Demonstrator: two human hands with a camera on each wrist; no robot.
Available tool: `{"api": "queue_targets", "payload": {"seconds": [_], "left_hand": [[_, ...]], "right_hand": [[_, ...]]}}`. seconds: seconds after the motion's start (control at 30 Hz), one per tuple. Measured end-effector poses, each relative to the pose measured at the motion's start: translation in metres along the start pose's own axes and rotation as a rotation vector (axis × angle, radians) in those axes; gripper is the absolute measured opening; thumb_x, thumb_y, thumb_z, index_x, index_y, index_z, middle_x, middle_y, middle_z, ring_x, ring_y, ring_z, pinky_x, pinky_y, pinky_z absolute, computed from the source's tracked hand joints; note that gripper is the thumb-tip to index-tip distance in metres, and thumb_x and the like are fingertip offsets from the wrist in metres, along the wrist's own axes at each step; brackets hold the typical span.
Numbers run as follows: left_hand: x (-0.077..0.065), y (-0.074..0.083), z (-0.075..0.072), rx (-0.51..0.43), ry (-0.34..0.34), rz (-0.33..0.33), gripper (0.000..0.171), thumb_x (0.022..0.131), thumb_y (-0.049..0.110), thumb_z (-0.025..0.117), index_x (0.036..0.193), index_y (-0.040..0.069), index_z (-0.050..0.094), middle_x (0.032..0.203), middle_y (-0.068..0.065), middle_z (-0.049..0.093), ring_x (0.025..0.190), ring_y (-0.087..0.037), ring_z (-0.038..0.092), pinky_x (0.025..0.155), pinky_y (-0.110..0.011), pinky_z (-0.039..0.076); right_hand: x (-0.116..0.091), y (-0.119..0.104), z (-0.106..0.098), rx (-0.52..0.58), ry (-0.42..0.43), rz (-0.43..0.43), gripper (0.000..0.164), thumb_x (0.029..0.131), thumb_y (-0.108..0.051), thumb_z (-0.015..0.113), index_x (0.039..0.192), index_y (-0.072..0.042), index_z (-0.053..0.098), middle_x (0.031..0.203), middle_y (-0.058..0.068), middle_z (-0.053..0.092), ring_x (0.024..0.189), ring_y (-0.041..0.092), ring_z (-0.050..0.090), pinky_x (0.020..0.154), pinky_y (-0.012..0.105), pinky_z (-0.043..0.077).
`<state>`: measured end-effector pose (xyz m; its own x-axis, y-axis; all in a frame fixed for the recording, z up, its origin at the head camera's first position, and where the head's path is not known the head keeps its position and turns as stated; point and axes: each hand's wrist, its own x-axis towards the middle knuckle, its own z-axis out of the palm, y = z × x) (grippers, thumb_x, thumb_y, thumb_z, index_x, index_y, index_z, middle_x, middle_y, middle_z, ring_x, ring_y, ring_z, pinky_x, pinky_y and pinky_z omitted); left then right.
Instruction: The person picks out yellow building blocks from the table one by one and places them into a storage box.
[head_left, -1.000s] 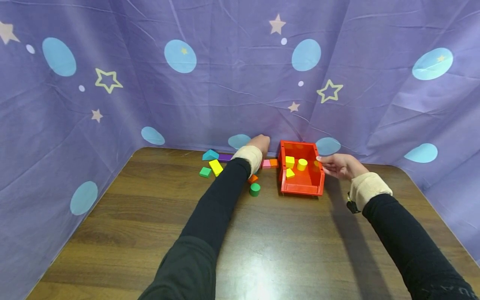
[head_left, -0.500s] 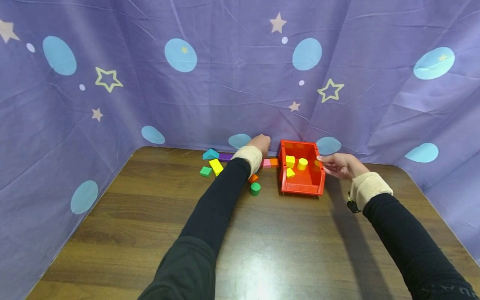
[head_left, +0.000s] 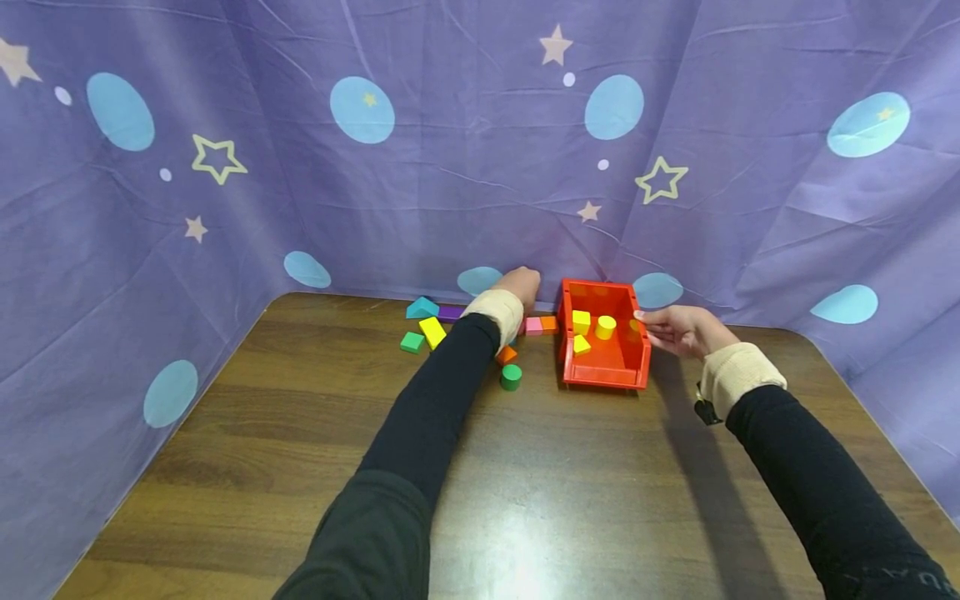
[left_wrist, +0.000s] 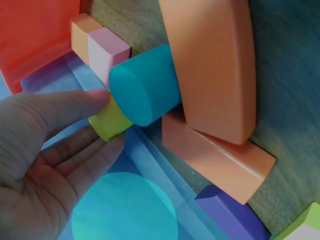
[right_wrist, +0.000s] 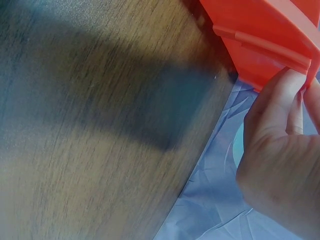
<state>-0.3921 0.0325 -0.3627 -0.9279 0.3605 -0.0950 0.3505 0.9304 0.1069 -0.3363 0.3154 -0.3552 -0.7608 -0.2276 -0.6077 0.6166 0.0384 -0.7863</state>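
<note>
Head view: count one red bin [head_left: 602, 378], three yellow blocks [head_left: 581, 322] inside, one green cylinder [head_left: 512, 377] to its front left. Find bin between left hand [head_left: 521, 286] and right hand [head_left: 681, 329], well apart; pinched at right rim by right hand. Left wrist view: see one yellow piece [left_wrist: 104, 124] clamped in left hand, beside one blue cylinder [left_wrist: 145, 86]. Bin long axis: front to back, low lip nearest; can't tell yellow piece's axis.

The head view looks forward and down from well back, across the desk [head_left: 262, 442] to the cloth [head_left: 450, 208]. Close in, the left wrist view faces the left grip [left_wrist: 32, 160] and blocks [left_wrist: 145, 85]; the right wrist view, the right grip [right_wrist: 282, 155] and bin [right_wrist: 270, 30]. All share the bin. Both wrist views seem roughly upside down.
</note>
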Motion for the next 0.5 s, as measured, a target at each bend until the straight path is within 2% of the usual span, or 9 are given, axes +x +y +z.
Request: {"api": "queue_targets", "payload": {"seconds": [0.1,0.23,0.37,0.5], "left_hand": [[-0.0006,-0.0007,-0.0008,-0.034,-0.003,-0.017,0.011,0.09,-0.001,0.069,0.1,0.004,0.072,0.104,-0.009,0.071,0.091,-0.02,0.063,0.082,-0.028,0.053],[0.0016,-0.0039,0.0007,-0.055,0.02,-0.012,0.011,0.088,-0.005,0.066,0.094,0.004,0.07,0.089,-0.005,0.065,0.078,-0.017,0.052,0.071,-0.026,0.05],[0.0073,-0.0074,0.0005,-0.004,0.048,0.042,0.01,0.09,-0.004,0.063,0.094,0.004,0.068,0.093,-0.007,0.067,0.078,-0.018,0.051,0.07,-0.028,0.046],[0.0081,-0.0063,-0.007,0.005,0.018,0.081,0.008,0.09,0.0,0.065,0.096,0.005,0.066,0.095,-0.008,0.068,0.078,-0.019,0.053,0.07,-0.029,0.046]], "right_hand": [[-0.0003,-0.0005,0.0001,0.0,0.0,-0.001,0.038,0.106,-0.014,0.055,0.073,-0.012,0.072,0.072,-0.002,0.072,0.067,0.005,0.067,0.069,0.018,0.056],[0.0008,-0.0001,-0.0007,0.001,-0.005,-0.01,0.038,0.106,-0.013,0.053,0.073,-0.012,0.071,0.072,-0.002,0.072,0.068,0.005,0.067,0.069,0.018,0.056],[0.0019,0.0014,-0.0019,0.006,-0.009,-0.016,0.038,0.107,-0.012,0.053,0.073,-0.012,0.07,0.072,-0.002,0.072,0.068,0.005,0.067,0.069,0.018,0.056],[0.0019,0.0019,-0.0024,0.002,-0.014,-0.015,0.039,0.107,-0.012,0.052,0.073,-0.012,0.072,0.072,-0.002,0.072,0.068,0.005,0.067,0.069,0.018,0.056]]}}
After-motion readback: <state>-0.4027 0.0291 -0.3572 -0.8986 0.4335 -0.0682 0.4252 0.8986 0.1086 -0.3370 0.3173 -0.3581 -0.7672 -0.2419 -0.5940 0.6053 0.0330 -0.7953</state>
